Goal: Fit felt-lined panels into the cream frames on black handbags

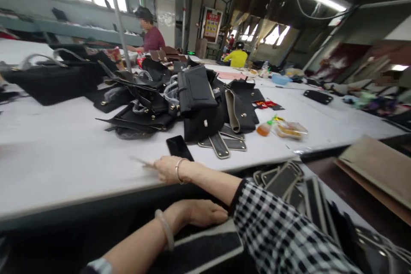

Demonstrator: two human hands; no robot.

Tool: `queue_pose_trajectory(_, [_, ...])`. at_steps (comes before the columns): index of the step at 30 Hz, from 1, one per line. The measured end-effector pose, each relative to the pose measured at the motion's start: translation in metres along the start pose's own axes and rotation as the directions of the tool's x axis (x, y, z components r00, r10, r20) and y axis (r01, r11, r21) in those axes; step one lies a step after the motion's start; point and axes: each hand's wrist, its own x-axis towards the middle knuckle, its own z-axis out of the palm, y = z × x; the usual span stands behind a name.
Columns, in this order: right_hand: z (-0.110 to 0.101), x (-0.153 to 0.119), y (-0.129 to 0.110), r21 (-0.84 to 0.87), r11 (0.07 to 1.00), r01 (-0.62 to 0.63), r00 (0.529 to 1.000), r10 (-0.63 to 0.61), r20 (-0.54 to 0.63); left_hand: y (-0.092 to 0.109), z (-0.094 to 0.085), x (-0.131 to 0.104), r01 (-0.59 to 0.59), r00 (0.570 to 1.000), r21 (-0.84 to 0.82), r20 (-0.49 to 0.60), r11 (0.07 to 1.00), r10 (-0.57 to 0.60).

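My right hand [167, 169] reaches over the front edge of the white table [80, 158], its fingers closed on a thin pointed tool [143, 162] that is blurred. Beside that hand a black phone [179, 147] lies on the table. Lower down, my left hand [204, 213] lies with fingers stretched out flat on a black leather piece with pale edging [205, 250], close in front of my body. My right forearm crosses above the left hand, and the left thumb cannot be seen.
Black leather bags [197, 92] are heaped mid-table, with pale-edged straps [220, 144] before them. A plastic-wrapped snack [290, 129] lies to their right. More pale-edged pieces [282, 180] and a brown board [375, 175] are on my right. Co-workers [154, 38] are farther back.
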Motion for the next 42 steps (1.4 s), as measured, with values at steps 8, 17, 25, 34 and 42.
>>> queue_pose_trajectory(8, [-0.022, -0.208, 0.114, 0.190, 0.950, -0.248, 0.964, 0.262, -0.052, 0.003, -0.009, 0.002, 0.130, 0.985, -0.106, 0.128, 0.986, -0.117])
queue_pose_trajectory(17, [0.054, -0.237, 0.111, -0.178, 0.927, -0.331, 0.942, 0.312, -0.125, 0.009, -0.005, 0.002, 0.194, 0.978, -0.284, 0.132, 0.939, -0.162])
queue_pose_trajectory(25, [0.053, -0.222, 0.111, -0.308, 0.932, -0.193, 0.979, 0.164, -0.117, 0.015, -0.004, 0.001, 0.196, 0.981, -0.223, 0.043, 0.955, -0.191])
queue_pose_trajectory(34, [0.048, -0.212, 0.115, -0.344, 0.934, -0.096, 0.995, 0.082, -0.055, 0.015, -0.002, -0.001, 0.138, 0.990, -0.050, 0.002, 0.989, -0.138])
queue_pose_trajectory(42, [0.052, -0.210, 0.114, -0.356, 0.931, -0.084, 0.996, 0.075, -0.037, 0.026, -0.002, -0.002, 0.137, 0.990, 0.034, 0.003, 0.990, -0.138])
